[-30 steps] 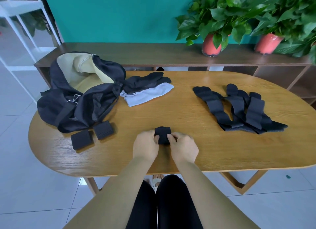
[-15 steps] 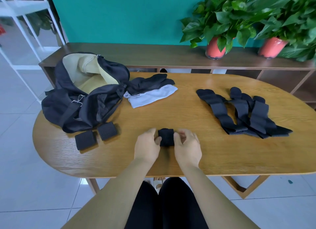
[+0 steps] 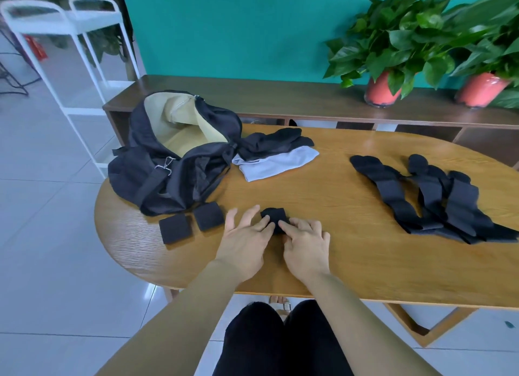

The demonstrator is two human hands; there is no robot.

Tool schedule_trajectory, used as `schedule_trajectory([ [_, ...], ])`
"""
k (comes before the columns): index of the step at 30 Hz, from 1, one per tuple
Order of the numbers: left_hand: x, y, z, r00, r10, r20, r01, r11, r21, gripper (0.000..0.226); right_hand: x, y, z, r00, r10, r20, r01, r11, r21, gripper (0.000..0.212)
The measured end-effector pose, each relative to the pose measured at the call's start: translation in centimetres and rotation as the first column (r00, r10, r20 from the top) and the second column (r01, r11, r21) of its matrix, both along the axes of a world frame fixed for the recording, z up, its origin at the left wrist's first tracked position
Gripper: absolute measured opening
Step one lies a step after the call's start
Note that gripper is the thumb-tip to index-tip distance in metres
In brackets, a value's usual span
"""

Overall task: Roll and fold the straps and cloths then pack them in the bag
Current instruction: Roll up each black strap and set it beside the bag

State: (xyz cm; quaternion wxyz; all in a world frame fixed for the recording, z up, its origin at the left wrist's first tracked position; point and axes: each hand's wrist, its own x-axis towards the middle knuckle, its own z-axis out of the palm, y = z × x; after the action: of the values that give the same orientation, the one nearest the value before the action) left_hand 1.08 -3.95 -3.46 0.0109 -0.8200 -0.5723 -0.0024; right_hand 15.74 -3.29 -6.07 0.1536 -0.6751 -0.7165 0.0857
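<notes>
A small black rolled strap [image 3: 273, 215] lies on the wooden table [image 3: 351, 252] near its front edge. My left hand [image 3: 247, 238] and my right hand [image 3: 304, 242] lie flat over its near side, with straight fingers pressing on it. Two finished black rolls [image 3: 176, 229] [image 3: 208, 215] sit to the left, beside the open black bag [image 3: 174, 162] with its tan lining. Several unrolled black straps [image 3: 427, 196] lie at the right. A black cloth [image 3: 276, 141] and a light grey cloth [image 3: 276, 162] lie folded next to the bag.
A low wooden shelf [image 3: 280, 97] runs behind the table, carrying two potted plants [image 3: 383, 90] [image 3: 481, 90]. A white metal rack [image 3: 70, 67] stands on the tiled floor at the left. My knees are under the table's front edge.
Both hands went from pinching the roll's sides to lying flat with spread fingers on it. The camera has turned left.
</notes>
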Motion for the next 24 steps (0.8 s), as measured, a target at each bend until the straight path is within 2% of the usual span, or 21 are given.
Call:
schedule_trajectory([
  [4,-3.1,0.8,0.6,0.992,0.085,-0.094,-0.092,0.993,-0.07,0.073,-3.2,1.8,1.2,0.997,0.075,-0.001,-0.075,0.992,-0.103,0.053],
  [10,-5.8,1.4,0.7,0.973,0.189,-0.129,-0.207,0.967,-0.148,0.075,-6.7,4.0,1.9,0.992,0.124,-0.003,-0.123,0.976,-0.18,0.058],
  [16,-6.7,1.3,1.1,0.962,0.232,-0.141,-0.25,0.96,-0.124,0.074,-8.3,4.4,1.9,0.985,0.172,-0.018,-0.172,0.966,-0.191,0.065],
  [20,-6.1,0.9,1.6,0.973,0.2,-0.118,-0.211,0.973,-0.092,0.074,-7.3,3.9,2.1,0.973,0.207,-0.103,-0.22,0.966,-0.137,0.064],
  [24,-4.2,0.7,2.0,0.978,0.167,-0.124,-0.178,0.98,-0.086,0.072,-4.5,3.3,2.5,0.972,0.181,-0.151,-0.196,0.976,-0.097,0.067],
])
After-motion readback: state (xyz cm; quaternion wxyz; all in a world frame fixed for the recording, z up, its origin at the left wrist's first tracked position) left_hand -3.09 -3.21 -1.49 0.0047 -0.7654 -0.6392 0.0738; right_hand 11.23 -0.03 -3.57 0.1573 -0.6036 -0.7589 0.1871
